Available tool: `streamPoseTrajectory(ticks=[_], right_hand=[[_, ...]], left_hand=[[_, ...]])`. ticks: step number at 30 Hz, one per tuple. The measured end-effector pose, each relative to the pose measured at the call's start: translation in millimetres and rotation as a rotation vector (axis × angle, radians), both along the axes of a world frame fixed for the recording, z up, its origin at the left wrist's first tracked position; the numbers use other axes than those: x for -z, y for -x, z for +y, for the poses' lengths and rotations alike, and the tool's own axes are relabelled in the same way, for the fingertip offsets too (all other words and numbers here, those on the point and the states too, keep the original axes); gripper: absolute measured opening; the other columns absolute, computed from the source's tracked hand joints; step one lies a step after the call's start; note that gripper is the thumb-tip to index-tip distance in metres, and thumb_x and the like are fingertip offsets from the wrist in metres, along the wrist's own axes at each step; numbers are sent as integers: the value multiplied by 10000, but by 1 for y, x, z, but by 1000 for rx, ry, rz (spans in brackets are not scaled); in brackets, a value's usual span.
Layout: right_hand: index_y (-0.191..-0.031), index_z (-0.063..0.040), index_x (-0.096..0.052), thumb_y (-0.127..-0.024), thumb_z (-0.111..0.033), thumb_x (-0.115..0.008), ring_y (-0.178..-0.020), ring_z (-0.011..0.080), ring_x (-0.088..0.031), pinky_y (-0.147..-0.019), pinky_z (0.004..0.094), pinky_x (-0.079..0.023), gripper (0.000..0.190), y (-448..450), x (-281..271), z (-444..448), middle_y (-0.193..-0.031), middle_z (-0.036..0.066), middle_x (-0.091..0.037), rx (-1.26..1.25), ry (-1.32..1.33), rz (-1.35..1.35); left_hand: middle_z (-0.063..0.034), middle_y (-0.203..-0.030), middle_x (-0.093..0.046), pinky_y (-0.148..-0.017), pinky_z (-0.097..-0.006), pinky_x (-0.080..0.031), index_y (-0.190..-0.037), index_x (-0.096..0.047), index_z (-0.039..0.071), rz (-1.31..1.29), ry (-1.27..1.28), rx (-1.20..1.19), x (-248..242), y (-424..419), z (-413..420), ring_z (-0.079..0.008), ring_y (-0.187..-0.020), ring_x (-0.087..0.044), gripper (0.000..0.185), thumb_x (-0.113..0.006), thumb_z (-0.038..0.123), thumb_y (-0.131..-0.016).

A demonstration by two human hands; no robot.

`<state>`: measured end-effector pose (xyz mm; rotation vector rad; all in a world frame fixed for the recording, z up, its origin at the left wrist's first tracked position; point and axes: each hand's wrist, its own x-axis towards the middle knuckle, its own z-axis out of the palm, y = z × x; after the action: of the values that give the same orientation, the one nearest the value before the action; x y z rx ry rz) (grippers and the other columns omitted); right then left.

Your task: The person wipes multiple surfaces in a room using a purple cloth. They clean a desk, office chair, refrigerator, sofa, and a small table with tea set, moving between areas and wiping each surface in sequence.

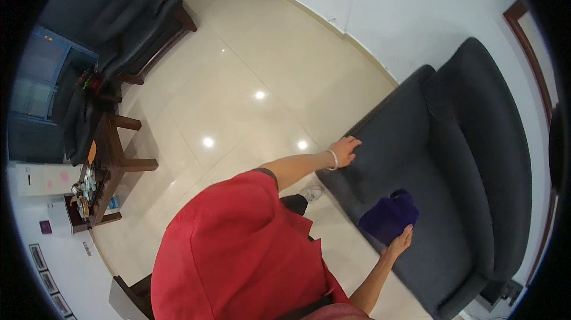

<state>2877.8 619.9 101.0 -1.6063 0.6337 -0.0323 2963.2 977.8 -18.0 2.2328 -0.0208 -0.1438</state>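
A purple cloth [388,218], folded or bunched, is in my right hand [400,242], which grips its lower edge over the seat of a dark grey sofa [401,137]. My left hand [345,151], with a light bracelet [333,159] at the wrist, is at the sofa's front edge near its far end. Its fingers are spread a little and hold nothing; whether they touch the upholstery, I cannot tell. The sofa's curved backrest [490,141] stands along the white wall.
Glossy beige floor tiles [250,70] stretch behind me. Across the room is a black sofa [134,30] with wooden legs. A wooden table [113,159] bears several small items. Near the sofa's lower end, a dark box and cables [506,291] lie by the wall.
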Motion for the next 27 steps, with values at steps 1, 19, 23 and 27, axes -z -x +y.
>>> streamPoseTrajectory(ticks=[1,19,23,27], right_hand=[[-1340,57,-588,-1086,-358,-491,-1039,202,-630,-928,326,-507,497,-34,-3,18,-1228,157,-665,-153,40,-126],[-1497,-137,-389,-882,-36,-629,-1202,533,-523,-979,542,-492,668,-168,128,141,-1460,284,-328,-833,818,-2],[-1445,-120,-449,-871,17,-586,-1224,476,-531,-1003,536,-475,606,-204,110,135,-1386,236,-419,-953,715,171],[-1353,-42,-541,-858,88,-505,-1307,386,-497,-1110,511,-395,514,-282,88,115,-1313,189,-528,-967,595,-315]], left_hand=[[-163,-1416,-495,-1048,-456,-460,-1421,-483,80,-20,-40,10,-1,-25,-4,-364,-1256,-528,545,-642,143,-904],[-95,-1692,-158,-1182,-518,-289,-1628,-178,270,182,-440,-148,35,-169,-48,-310,-1457,-353,608,-357,460,-1080],[-107,-1678,-188,-1168,-494,-312,-1623,-197,275,204,-419,-123,40,-166,-45,-301,-1398,-411,610,-414,419,-1071],[-133,-1642,-266,-1169,-495,-318,-1585,-315,241,98,-289,-226,45,-162,-45,-354,-1361,-427,607,-519,281,-1014]])
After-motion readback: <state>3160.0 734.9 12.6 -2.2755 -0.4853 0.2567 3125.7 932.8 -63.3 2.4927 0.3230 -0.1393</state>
